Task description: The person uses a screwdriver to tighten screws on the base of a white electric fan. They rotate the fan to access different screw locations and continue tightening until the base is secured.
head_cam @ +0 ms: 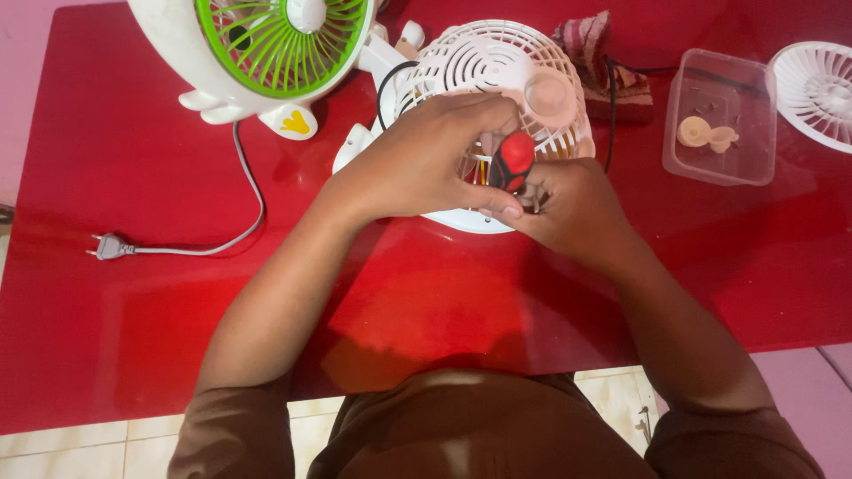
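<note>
Red-handled screwdriver [512, 160] is being pinched by curled fingers of the left hand [424, 160] and right hand [568, 208], over a white fan housing [497, 66].

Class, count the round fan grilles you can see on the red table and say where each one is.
3. A green grille on the white fan at top left; a white grille at centre, behind the hands; a loose white grille at the right edge, partly cut off. Others may lie outside the picture.

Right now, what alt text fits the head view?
Both hands meet over a white fan housing on a red table; the left hand grips a red-and-black screwdriver, the right hand beside it.
</note>
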